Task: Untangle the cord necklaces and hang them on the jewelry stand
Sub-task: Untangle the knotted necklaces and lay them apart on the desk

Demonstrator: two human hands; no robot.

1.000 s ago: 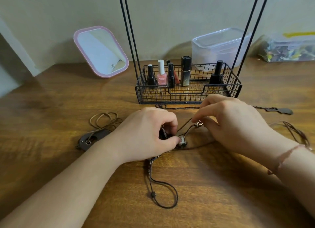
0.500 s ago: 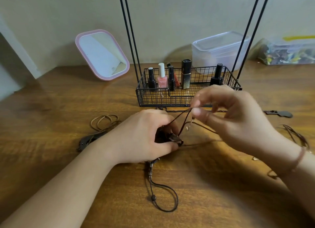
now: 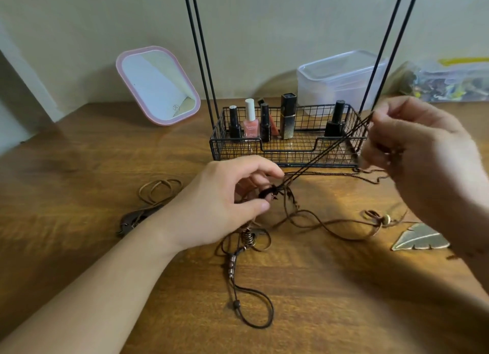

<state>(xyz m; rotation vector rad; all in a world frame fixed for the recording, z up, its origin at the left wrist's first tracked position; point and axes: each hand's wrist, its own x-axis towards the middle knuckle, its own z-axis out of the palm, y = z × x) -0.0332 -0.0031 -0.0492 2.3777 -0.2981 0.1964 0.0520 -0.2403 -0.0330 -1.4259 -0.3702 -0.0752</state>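
Left hand [image 3: 225,202] pinches knot [image 3: 267,193]; right hand [image 3: 420,152] pinches taut cords [image 3: 328,152] raised. Pink bottle [image 3: 250,123] beyond left hand, label unreadable.

Warm brown wooden tabletop [image 3: 79,194], grain plain and surface faintly glossy under the light. Thin matt dark brown cord necklaces [image 3: 312,221] with small beads and a dull metal leaf pendant [image 3: 420,238]. Black metal wire basket [image 3: 238,152], clear smooth plastic lidded box [image 3: 341,75], pink-framed glossy mirror [image 3: 156,86].

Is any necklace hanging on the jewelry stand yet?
No. The cord necklaces lie tangled on the table, and the jewelry stand rods in view carry nothing.
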